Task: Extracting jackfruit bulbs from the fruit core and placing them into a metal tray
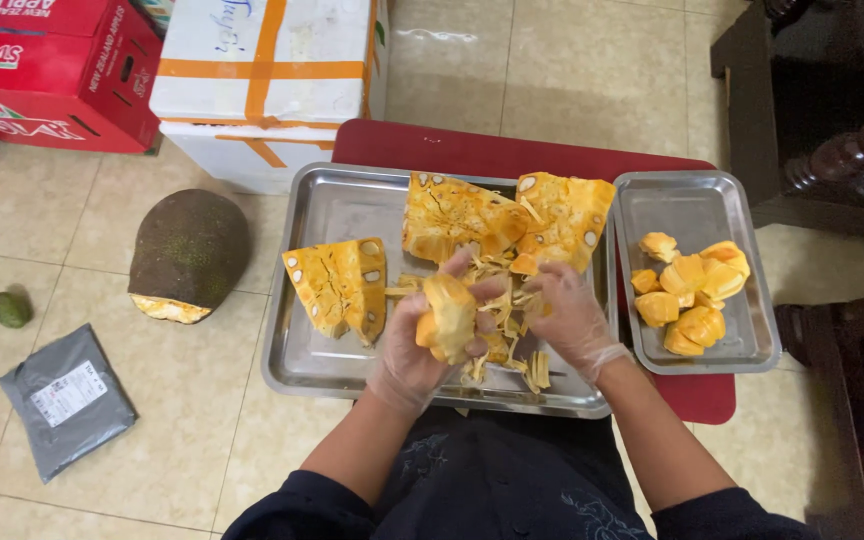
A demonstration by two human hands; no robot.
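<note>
1. Nearest: dark embroidered sleeves and lap at the bottom edge, forearms reaching up over the large steel tray (302, 372).
2. Left hand (414, 345), in a clear glove, closed around a yellow jackfruit pod (449, 315), held just above the tray's near half.
3. Right hand (570, 318), also gloved, fingers curled and pinching pale fibrous strands (497, 300) just beside the pod.
4. More strands heaped under both hands on the tray.
5. Left on the tray, a cut jackfruit wedge (337, 285); farther back, two larger wedges (507, 215) side by side.
6. Right, a smaller steel tray (692, 205) holding cleaned pods (692, 290).
7. Under both trays, a red low table (432, 148).
8. Farther left on the tiled floor: half jackfruit (190, 252), grey parcel (67, 398), cardboard boxes behind.
</note>
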